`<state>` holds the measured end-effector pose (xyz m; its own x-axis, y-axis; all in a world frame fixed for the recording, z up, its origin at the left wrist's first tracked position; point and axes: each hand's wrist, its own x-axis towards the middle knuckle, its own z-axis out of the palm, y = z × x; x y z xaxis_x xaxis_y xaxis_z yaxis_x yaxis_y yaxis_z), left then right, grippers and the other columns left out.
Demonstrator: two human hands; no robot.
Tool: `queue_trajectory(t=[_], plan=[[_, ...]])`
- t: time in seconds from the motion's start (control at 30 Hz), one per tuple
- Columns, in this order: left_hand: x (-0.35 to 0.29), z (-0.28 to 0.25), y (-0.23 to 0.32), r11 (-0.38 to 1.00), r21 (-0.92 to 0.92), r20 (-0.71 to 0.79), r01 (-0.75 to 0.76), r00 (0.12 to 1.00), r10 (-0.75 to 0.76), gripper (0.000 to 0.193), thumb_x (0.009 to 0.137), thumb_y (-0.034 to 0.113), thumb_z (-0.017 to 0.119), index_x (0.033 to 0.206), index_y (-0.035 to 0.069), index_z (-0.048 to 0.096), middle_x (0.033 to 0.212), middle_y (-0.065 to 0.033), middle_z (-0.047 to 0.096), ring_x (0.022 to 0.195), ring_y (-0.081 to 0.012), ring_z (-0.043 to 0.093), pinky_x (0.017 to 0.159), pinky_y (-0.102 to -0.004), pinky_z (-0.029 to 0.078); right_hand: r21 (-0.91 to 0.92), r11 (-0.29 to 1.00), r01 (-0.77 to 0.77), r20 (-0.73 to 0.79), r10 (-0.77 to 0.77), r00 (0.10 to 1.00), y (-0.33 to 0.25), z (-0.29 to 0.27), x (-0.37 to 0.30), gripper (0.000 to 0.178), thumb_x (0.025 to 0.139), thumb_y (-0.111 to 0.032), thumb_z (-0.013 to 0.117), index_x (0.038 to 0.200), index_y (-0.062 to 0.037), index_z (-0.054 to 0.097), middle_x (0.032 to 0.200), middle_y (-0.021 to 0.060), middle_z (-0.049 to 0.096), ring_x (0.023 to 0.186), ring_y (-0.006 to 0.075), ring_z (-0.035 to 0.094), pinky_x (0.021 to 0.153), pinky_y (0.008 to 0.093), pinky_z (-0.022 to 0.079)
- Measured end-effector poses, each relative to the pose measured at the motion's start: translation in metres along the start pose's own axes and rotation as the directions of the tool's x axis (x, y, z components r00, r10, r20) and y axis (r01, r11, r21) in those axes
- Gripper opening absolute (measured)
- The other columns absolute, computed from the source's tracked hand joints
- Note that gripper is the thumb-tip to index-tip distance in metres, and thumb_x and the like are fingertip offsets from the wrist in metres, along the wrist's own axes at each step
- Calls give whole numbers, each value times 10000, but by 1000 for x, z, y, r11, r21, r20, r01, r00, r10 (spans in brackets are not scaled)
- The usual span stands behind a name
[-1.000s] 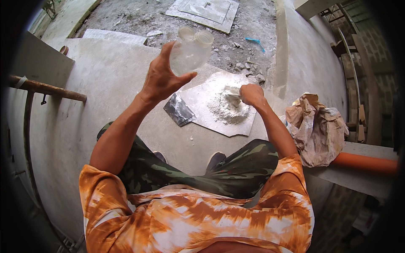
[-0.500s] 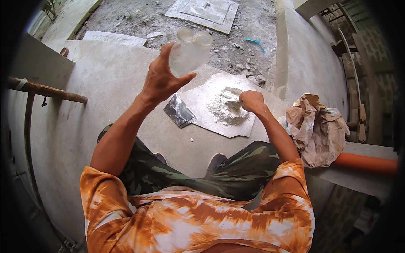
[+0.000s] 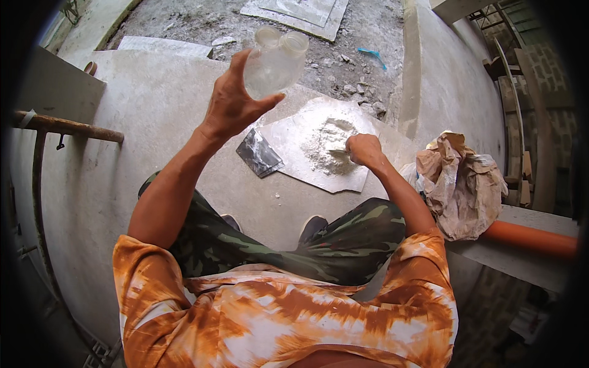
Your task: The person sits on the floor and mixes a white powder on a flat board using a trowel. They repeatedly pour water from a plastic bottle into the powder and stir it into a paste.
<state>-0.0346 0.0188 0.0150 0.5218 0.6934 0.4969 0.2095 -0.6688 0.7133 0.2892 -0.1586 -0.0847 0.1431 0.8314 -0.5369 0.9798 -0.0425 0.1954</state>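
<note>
My left hand (image 3: 232,101) is raised, its fingers and thumb curved round a clear, cloudy plastic container (image 3: 273,72) with two round caps or mouths at its far end. Low over a heap of white powder (image 3: 328,138), my right hand (image 3: 363,149) is closed round a flat-bladed scraper (image 3: 337,151); its handle is hidden in the fist, and the blade touches the powder. Under the powder lies a pale, irregular flat board (image 3: 285,132). Beside its left edge rests a dark rectangular plate (image 3: 260,153), smeared with white.
A crumpled brown paper bag (image 3: 460,187) sits on a ledge at the right, by an orange pipe (image 3: 534,238). A rusty metal rail (image 3: 73,127) stands at the left. Rubble (image 3: 368,95), a light-blue strip (image 3: 372,56) and a concrete slab cover (image 3: 300,12) lie beyond.
The scraper's blade has shifted down and nearer within the powder, and a hollow shows where it was. My left hand still holds the container aloft. The whole view has tilted slightly.
</note>
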Motion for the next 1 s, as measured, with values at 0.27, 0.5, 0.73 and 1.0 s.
queue_trajectory(t=[0.27, 0.5, 0.73, 1.0], plan=[[0, -2, 1, 999, -9, -5, 33, 999, -33, 855, 748, 226, 908, 1413, 76, 391, 1254, -220, 641, 1143, -361, 678, 978, -452, 583, 73, 995, -61, -40, 64, 997, 15, -1, 21, 225, 742, -153, 716, 938, -208, 810, 916, 136, 766, 871, 316, 744, 762, 428, 581], [3, -3, -4, 996, 62, -34, -62, 997, 64, 867, 757, 237, 897, 1412, 53, 360, 1184, -253, 661, 1029, -392, 716, 889, -454, 616, 146, 969, -199, 50, 193, 980, 8, -56, 7, 220, 757, -175, 707, 947, -208, 813, 956, 148, 768, 900, 328, 741, 803, 422, 583], [0, 0, -4, 999, 5, -18, -49, 999, 49, 851, 756, 233, 902, 1415, 101, 380, 1250, -214, 634, 1095, -365, 696, 947, -460, 603, 75, 982, -173, 70, 168, 983, 19, -45, 30, 323, 779, -206, 689, 1039, -32, 769, 1059, 217, 747, 993, 357, 739, 837, 436, 590], [0, -1, -5, 998, 11, -34, -55, 998, 56, 852, 751, 247, 902, 1403, 71, 383, 1192, -242, 655, 1052, -381, 704, 907, -455, 601, 330, 912, -242, 228, 172, 958, -4, -74, 50, 215, 772, -197, 697, 834, -3, 763, 740, 142, 743, 676, 262, 737, 681, 397, 573]])
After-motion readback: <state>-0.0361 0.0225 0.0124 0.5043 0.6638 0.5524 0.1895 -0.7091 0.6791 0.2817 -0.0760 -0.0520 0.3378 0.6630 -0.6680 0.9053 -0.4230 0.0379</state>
